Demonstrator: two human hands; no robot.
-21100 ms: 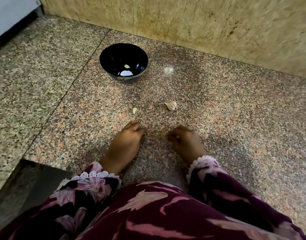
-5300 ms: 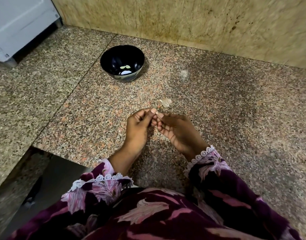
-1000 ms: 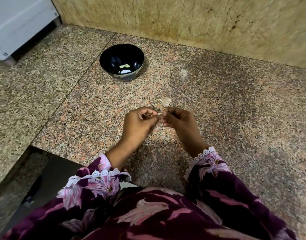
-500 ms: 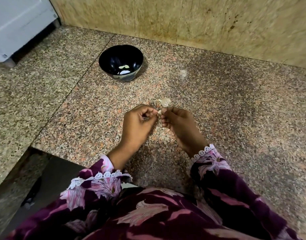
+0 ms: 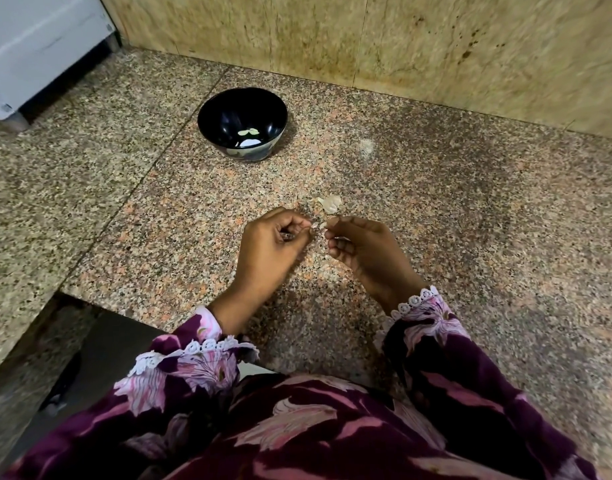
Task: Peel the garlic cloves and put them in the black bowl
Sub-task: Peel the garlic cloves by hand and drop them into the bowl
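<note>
Both hands lifted slightly nearer: left hand [image 5: 273, 242] and right hand [image 5: 361, 245] still pinch small garlic clove [image 5: 317, 225], peeling continues; black bowl [image 5: 242, 123] holds two.

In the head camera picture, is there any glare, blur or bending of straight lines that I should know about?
Head view: a white glare patch sits inside the black bowl, beside the peeled cloves; the wall at upper right is smeared by motion blur; the wide-angle lens tilts the countertop edges; the garlic clove pinched between both hands is too small to see sharply.
</note>
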